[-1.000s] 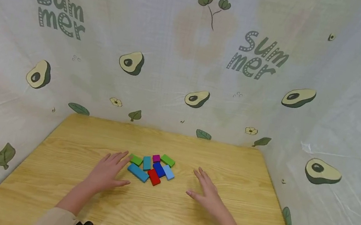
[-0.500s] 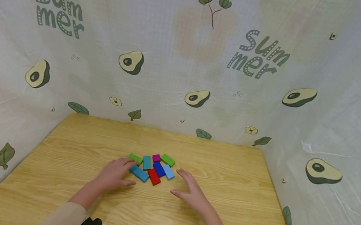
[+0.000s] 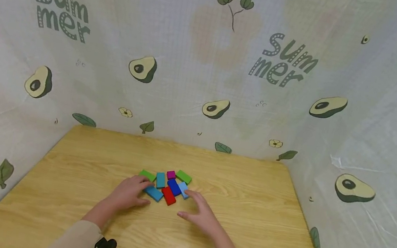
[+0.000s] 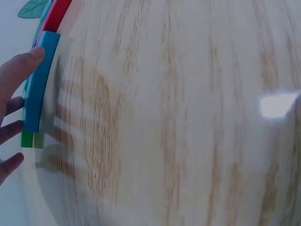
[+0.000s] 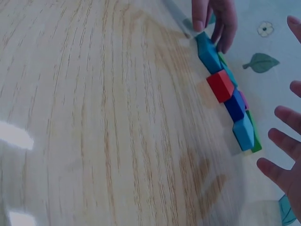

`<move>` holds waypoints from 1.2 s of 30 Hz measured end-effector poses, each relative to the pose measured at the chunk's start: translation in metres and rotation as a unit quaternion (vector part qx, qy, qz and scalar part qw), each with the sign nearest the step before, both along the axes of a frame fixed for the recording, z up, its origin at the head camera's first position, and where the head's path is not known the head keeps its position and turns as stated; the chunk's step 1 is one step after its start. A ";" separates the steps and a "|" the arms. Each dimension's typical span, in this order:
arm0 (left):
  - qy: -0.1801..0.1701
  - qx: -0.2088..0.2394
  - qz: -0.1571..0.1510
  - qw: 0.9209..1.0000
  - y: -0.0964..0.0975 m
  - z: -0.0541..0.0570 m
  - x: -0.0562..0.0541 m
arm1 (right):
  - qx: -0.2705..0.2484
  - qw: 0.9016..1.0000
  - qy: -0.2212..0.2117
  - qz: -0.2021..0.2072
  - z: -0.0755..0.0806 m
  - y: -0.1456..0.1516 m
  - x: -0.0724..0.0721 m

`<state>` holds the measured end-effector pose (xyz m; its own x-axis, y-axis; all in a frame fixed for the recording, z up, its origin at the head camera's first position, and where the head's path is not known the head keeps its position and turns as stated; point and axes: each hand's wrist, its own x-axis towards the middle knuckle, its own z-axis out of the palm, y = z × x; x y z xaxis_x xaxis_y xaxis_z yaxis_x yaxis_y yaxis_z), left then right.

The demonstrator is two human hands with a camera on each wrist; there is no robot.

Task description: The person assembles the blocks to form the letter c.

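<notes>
Several small coloured blocks lie flat in a loose cluster. My left hand (image 3: pixel 130 193) is at the cluster's left side, fingers spread over the end of the long blue block (image 3: pixel 155 194) and close to a green block (image 3: pixel 147 175). In the left wrist view its thumb overlaps the long block (image 4: pixel 40 84). My right hand (image 3: pixel 201 213) is at the right side, fingers loosely bent and apart, index fingertip right by the light blue block (image 3: pixel 182 189). Between the hands lie a red block (image 3: pixel 169 196), a dark blue block (image 3: pixel 174 187) and a teal block (image 3: pixel 160 180).
A purple block (image 3: pixel 171 175) and another green block (image 3: pixel 184 177) form the cluster's far edge. The wooden table (image 3: pixel 236 178) ends at a hanging white cloth (image 3: pixel 180 39) printed with avocados, which also rises along the left and right sides.
Both hands have moved inward to the cluster, the left one rightward over the long blue block, the right one leftward to the light blue block. The blocks lie much as before.
</notes>
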<state>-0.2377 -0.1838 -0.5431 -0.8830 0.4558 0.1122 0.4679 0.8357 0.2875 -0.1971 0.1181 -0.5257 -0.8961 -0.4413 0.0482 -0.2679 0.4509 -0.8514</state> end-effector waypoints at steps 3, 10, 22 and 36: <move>0.001 0.003 0.000 1.000 0.001 -0.001 0.002 | -0.002 1.000 0.001 0.000 -0.002 -0.002 0.003; 0.009 -0.010 -0.003 1.000 0.000 -0.002 0.004 | 0.003 1.000 0.002 -0.006 -0.007 -0.005 0.004; 0.009 -0.022 -0.011 1.000 -0.002 0.001 0.009 | 0.003 1.000 0.011 -0.003 -0.007 -0.004 0.002; -0.030 0.008 -0.017 0.999 -0.007 0.000 0.026 | 0.007 1.000 0.004 -0.011 -0.012 -0.002 0.007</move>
